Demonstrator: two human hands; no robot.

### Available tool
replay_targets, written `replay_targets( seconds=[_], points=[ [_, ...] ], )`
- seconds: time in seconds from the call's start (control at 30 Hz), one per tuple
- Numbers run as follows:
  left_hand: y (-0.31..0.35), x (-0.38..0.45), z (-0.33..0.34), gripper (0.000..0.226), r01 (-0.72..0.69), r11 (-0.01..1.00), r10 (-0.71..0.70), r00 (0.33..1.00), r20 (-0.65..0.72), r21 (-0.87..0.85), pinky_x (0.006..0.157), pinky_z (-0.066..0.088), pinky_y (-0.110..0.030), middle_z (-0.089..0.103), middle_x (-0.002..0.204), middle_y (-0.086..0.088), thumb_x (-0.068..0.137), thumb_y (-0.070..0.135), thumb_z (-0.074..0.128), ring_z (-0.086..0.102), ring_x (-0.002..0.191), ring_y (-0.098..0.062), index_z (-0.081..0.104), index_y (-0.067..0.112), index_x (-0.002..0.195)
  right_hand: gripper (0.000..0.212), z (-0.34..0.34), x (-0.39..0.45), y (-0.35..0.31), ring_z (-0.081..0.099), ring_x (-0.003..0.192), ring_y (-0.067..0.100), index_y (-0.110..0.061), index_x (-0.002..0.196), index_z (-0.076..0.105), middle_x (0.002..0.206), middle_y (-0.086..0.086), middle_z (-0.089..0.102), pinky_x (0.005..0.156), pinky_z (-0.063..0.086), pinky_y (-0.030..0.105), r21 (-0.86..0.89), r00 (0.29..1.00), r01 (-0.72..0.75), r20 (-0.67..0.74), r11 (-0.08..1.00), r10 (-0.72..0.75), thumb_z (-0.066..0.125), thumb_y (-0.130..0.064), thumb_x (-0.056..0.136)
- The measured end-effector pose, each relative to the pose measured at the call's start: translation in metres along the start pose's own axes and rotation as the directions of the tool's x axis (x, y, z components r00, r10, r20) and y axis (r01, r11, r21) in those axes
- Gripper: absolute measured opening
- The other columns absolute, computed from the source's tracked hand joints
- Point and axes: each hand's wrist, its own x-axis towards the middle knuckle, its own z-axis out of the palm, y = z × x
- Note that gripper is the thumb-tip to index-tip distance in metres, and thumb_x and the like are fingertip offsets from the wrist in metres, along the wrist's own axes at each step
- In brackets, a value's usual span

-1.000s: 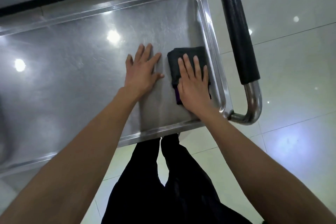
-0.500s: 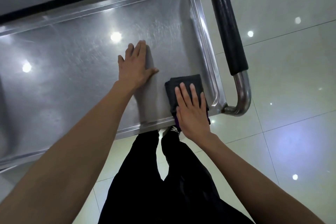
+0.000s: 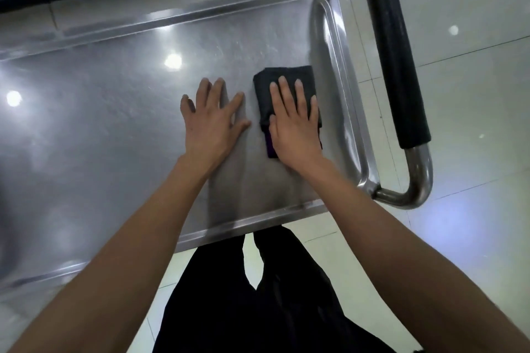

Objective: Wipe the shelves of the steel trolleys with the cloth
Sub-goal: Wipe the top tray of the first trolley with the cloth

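Observation:
The steel trolley's top shelf (image 3: 100,129) fills the left and middle of the view, shiny with light reflections. A folded dark grey cloth (image 3: 265,89) with a purple edge lies flat on the shelf close to its right rim. My right hand (image 3: 294,123) presses down on the cloth with straight fingers. My left hand (image 3: 210,123) rests flat on the bare steel just left of the cloth, fingers spread.
The trolley's push handle (image 3: 393,60), a steel tube with a black foam sleeve, runs along the right side beyond the raised rim (image 3: 335,94). Glossy white floor tiles (image 3: 473,94) lie to the right. My legs in dark trousers (image 3: 258,295) stand at the shelf's near edge.
My right hand first pulled the cloth to the shelf's near edge, then pushed it back away from me along the right rim. My left hand stayed flat on the steel.

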Motion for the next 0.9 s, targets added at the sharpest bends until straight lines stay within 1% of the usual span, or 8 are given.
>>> replay_targets(
  seconds=[0.1,0.2,0.37,0.47,0.57,0.67,0.73,0.9],
  points=[
    [-0.019,0.002,0.001,0.066,0.005,1.000,-0.005,1.000,0.002,-0.021,0.110,0.027,-0.061,0.028,0.161,-0.010,0.094,0.062,0.051,0.018,0.149,-0.034,0.039,0.028,0.149,0.062,-0.010,0.044,-0.009,-0.011,0.153,0.026,-0.020,0.160,-0.001,0.168,0.000,-0.006,0.123,0.000,0.055,0.010,1.000,-0.015,0.009,1.000,0.015,0.028,-0.029,0.105],
    [-0.027,0.003,0.002,0.066,-0.008,0.999,0.009,1.000,0.001,-0.032,0.110,0.028,-0.062,0.028,0.161,-0.009,0.094,0.062,0.051,0.019,0.150,-0.032,0.040,0.028,0.150,0.061,-0.018,0.090,-0.016,-0.013,0.153,0.024,-0.022,0.160,-0.003,0.168,-0.002,-0.008,0.123,-0.002,0.053,0.005,1.000,-0.024,0.011,1.000,0.024,0.025,-0.030,0.105],
    [-0.023,0.001,0.001,0.064,-0.001,0.999,0.002,1.000,0.019,-0.048,0.113,0.024,-0.063,0.024,0.164,-0.009,0.098,0.056,0.050,0.014,0.153,-0.032,0.038,0.026,0.153,0.062,-0.028,0.159,-0.030,-0.010,0.153,0.025,-0.021,0.160,0.000,0.168,-0.001,-0.005,0.123,-0.001,0.055,0.007,1.000,-0.023,-0.008,1.000,0.023,0.024,-0.030,0.103],
    [-0.026,0.000,0.002,0.064,-0.010,0.997,0.012,1.000,0.027,-0.070,0.115,0.020,-0.063,0.020,0.166,-0.007,0.099,0.056,0.048,0.011,0.154,-0.031,0.036,0.027,0.154,0.062,-0.031,0.182,-0.036,-0.008,0.154,0.026,-0.021,0.159,0.002,0.168,0.000,-0.004,0.123,0.001,0.055,0.007,0.999,-0.022,-0.027,1.000,0.022,0.026,-0.031,0.103],
    [-0.037,-0.003,0.002,0.066,-0.051,0.994,0.057,0.997,0.061,-0.095,0.120,0.016,-0.060,0.013,0.167,-0.007,0.098,0.057,0.049,0.006,0.155,-0.028,0.034,0.027,0.155,0.062,-0.030,0.179,-0.037,-0.008,0.154,0.026,-0.021,0.159,0.001,0.168,-0.001,-0.004,0.123,0.001,0.055,0.019,0.999,-0.028,-0.031,0.999,0.029,0.025,-0.032,0.103],
    [-0.046,-0.011,0.000,0.071,-0.061,0.990,0.071,0.995,0.076,-0.126,0.122,0.010,-0.053,0.014,0.167,-0.009,0.095,0.062,0.052,0.006,0.155,-0.029,0.037,0.026,0.154,0.062,-0.024,0.158,-0.036,-0.010,0.153,0.025,-0.021,0.159,-0.001,0.168,-0.001,-0.006,0.123,-0.001,0.054,0.010,0.999,-0.025,-0.027,1.000,0.025,0.023,-0.034,0.104],
    [-0.044,-0.019,-0.003,0.072,-0.043,0.990,0.053,0.996,0.071,-0.131,0.121,0.013,-0.052,0.018,0.166,-0.011,0.093,0.063,0.055,0.009,0.154,-0.030,0.041,0.026,0.152,0.062,-0.020,0.136,-0.035,-0.011,0.153,0.025,-0.021,0.159,-0.003,0.168,-0.001,-0.007,0.123,-0.001,0.054,-0.001,1.000,-0.016,-0.015,1.000,0.016,0.022,-0.034,0.104],
    [-0.024,-0.035,-0.007,0.066,0.000,0.999,0.004,0.996,0.084,-0.045,0.115,0.024,-0.053,0.027,0.161,-0.011,0.091,0.059,0.059,0.019,0.149,-0.032,0.045,0.027,0.147,0.062,-0.007,0.056,-0.022,-0.011,0.153,0.025,-0.022,0.159,-0.005,0.168,0.000,-0.007,0.123,0.002,0.055,0.000,0.999,0.043,0.015,0.999,-0.043,0.020,-0.035,0.104]
  ],
)
